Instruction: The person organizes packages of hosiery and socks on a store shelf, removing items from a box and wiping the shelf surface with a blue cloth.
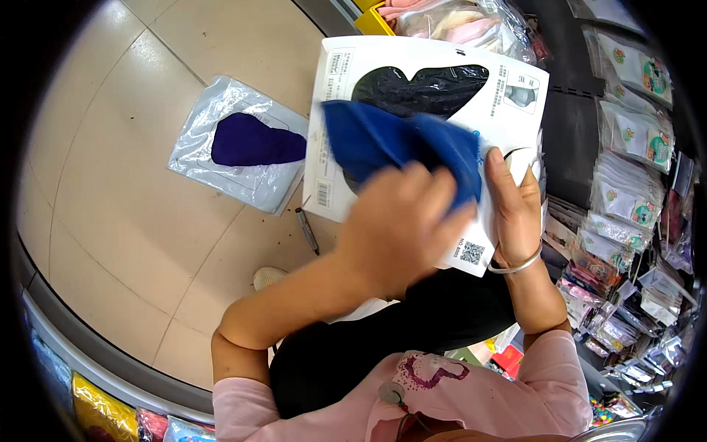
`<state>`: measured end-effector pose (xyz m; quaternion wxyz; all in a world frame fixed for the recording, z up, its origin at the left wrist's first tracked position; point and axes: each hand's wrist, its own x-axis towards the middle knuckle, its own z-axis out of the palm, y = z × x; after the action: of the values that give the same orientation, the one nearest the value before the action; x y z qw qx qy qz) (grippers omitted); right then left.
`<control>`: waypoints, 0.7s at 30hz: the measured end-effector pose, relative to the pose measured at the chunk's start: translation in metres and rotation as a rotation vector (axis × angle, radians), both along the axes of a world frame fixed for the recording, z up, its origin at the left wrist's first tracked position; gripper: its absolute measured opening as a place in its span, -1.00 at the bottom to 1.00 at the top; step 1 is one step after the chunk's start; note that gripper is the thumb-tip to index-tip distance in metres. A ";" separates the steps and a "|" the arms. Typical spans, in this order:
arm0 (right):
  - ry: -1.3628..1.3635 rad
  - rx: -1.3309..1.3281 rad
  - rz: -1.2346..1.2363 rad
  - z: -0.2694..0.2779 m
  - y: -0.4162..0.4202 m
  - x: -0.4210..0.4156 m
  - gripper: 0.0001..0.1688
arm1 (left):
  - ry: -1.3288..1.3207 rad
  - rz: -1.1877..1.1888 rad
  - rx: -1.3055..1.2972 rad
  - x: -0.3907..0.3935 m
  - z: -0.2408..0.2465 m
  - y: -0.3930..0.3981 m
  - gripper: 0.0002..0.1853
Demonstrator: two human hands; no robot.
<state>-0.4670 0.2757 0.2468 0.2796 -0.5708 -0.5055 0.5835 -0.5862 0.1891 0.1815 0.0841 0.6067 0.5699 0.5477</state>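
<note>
A white printed cardboard package [519, 124] with a shaped cut-out window is held up before me, tilted. Through the window shows dark fabric [420, 88] under glossy plastic. My right hand [513, 204], with a bangle at its wrist, grips the package's right edge, thumb on the printed face. In front of the package is a folded blue fabric piece [375, 138]. My left hand [403, 215] is blurred by motion, its fingers curled on the blue fabric's lower part; the fingertips are hard to make out.
A clear plastic package [193, 138] showing dark purple fabric [254, 141] lies on the tiled floor [127, 221], beside a marker pen [307, 231]. Bagged goods [629, 188] hang on the right. A yellow box [371, 21] and bagged pink textiles [464, 25] stand beyond the package.
</note>
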 end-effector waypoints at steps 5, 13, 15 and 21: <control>-0.049 0.041 0.003 0.001 0.011 0.000 -0.67 | -0.227 -0.351 -0.053 0.033 -0.017 -0.039 -0.77; -0.167 0.379 0.022 0.012 0.009 0.010 -0.69 | -1.273 -0.754 -0.685 -0.014 -0.070 -0.058 -0.41; -0.393 0.550 0.552 0.014 0.013 0.019 -0.68 | -1.724 -0.757 -0.583 -0.025 -0.056 -0.058 -0.14; -0.769 1.081 1.354 0.039 -0.003 -0.010 -0.61 | -1.896 -0.278 -0.598 -0.053 -0.062 -0.062 -0.23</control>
<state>-0.4773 0.2731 0.2855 -0.0775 -0.1025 -0.9884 0.0806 -0.6397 0.1269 0.1193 0.7157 -0.0651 0.3061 0.6244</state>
